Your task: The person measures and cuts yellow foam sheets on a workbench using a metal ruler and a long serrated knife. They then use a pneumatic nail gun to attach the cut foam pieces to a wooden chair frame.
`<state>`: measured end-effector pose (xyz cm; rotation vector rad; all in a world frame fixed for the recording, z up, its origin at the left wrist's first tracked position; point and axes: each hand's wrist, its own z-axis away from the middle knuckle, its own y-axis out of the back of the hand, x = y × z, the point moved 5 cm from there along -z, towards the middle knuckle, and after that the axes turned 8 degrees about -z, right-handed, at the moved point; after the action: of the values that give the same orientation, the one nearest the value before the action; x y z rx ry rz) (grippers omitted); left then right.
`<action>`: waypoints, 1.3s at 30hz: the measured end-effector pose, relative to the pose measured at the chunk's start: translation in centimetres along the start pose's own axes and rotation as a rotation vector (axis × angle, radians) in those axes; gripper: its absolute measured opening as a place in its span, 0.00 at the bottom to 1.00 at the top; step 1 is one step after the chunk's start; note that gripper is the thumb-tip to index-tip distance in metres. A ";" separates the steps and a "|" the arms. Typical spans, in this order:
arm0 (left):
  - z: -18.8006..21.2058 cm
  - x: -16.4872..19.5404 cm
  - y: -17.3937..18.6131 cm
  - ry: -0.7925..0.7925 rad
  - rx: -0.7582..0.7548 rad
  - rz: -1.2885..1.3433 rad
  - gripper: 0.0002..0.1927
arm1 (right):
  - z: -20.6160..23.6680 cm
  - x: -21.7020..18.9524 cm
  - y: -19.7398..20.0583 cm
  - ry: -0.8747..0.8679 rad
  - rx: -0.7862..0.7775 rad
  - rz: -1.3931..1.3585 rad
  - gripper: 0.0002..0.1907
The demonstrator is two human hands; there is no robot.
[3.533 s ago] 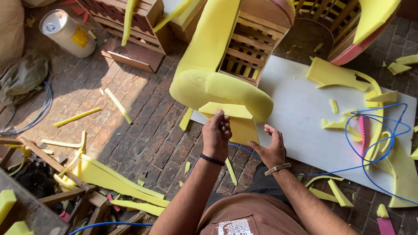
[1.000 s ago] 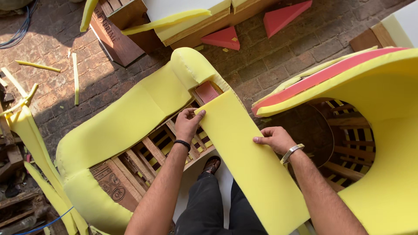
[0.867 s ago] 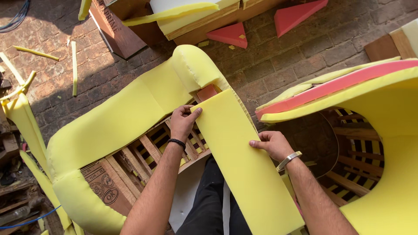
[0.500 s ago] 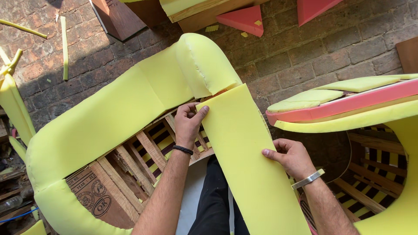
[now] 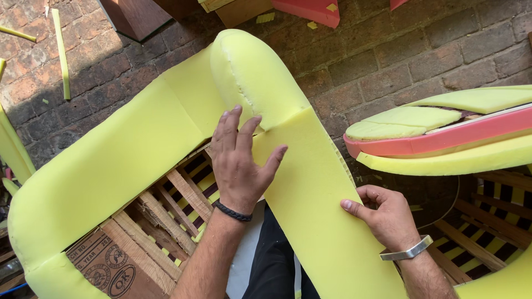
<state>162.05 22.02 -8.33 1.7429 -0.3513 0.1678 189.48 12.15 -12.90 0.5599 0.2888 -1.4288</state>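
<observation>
Foam panel (image 5: 310, 205) beside pink-edged cushion (image 5: 443, 141), wooden slats (image 5: 177, 194).

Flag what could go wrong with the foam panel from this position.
1. The left hand presses only the top of the yellow foam panel near its seam with the padded armrest; the join may gap or misalign.
2. The right hand pinches just one edge, so the lower panel could slide or buckle.
3. The stacked foam on the neighbouring chair sits close and might snag.
</observation>
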 end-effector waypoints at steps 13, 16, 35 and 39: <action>-5.3 2.4 -5.4 -0.138 -0.129 -0.338 0.49 | -0.7 -1.7 1.0 0.027 0.082 0.061 0.14; -5.9 2.2 -6.0 -0.148 -0.092 -0.346 0.50 | -1.2 -1.9 1.1 0.023 0.092 0.110 0.15; -5.3 2.9 -5.2 -0.137 -0.053 -0.314 0.47 | -0.2 -2.4 2.0 0.323 0.271 0.247 0.20; -2.6 5.5 -3.8 -0.219 -0.049 -0.326 0.41 | -0.5 -1.7 1.5 0.415 0.291 0.258 0.21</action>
<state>168.71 24.38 -9.66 1.7484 -0.2219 -0.2661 190.74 13.89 -12.15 1.0968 0.3242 -1.1022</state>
